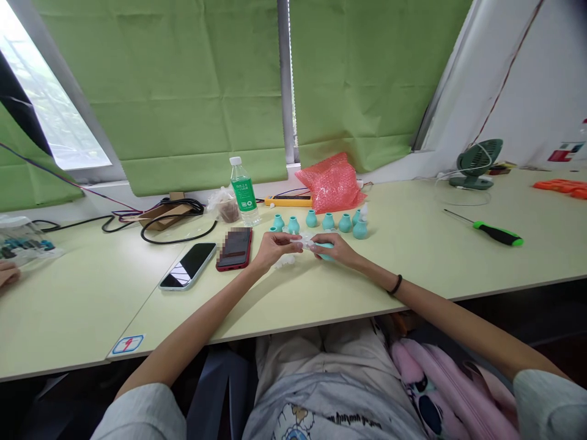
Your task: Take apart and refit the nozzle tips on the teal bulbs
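Note:
My right hand (338,249) is closed around a teal bulb-shaped piece (326,245), which lies on its side, partly hidden by the fingers. My left hand (275,249) pinches a small translucent white piece (303,242) at the end of the teal one. Whether the two pieces are joined, I cannot tell. Just beyond my hands stand several more teal bulb-shaped pieces (345,222) with narrow necks. One at the right (360,228) has a whitish tip. Below my left hand, some loose translucent bits (285,261) lie on the table.
Two phones, one with a light case (189,266) and one red-edged (235,249), lie left of my hands. Behind are a water bottle (244,194), red bubble wrap (334,185) and black cable (178,240). A screwdriver (488,230) and green fan (479,160) are right. Another person's hand (8,273) shows far left.

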`<move>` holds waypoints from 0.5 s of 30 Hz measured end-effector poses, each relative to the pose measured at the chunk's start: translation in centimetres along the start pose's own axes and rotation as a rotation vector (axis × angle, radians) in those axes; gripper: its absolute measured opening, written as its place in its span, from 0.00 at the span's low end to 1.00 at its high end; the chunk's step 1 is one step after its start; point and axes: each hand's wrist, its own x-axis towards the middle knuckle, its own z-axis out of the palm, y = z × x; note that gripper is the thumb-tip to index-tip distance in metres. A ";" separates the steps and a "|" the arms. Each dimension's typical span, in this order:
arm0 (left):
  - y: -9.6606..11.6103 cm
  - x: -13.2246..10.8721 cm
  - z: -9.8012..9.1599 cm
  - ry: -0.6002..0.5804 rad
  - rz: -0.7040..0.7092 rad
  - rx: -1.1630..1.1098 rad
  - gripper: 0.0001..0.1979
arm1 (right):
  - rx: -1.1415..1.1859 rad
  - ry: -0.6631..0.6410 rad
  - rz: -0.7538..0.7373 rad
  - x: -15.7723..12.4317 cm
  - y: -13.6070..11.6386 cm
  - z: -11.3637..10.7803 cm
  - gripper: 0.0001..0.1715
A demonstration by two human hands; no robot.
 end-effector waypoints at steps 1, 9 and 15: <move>0.0 0.0 0.0 0.007 0.006 -0.009 0.21 | -0.043 0.023 -0.025 0.1 0.0 -0.1 0.15; -0.1 0.2 0.2 0.069 0.074 0.067 0.25 | -0.370 0.153 -0.131 1.8 -0.1 -2.0 0.11; -0.6 -0.3 0.1 0.052 0.246 1.077 0.17 | -0.379 0.425 -0.098 5.4 0.2 -4.5 0.10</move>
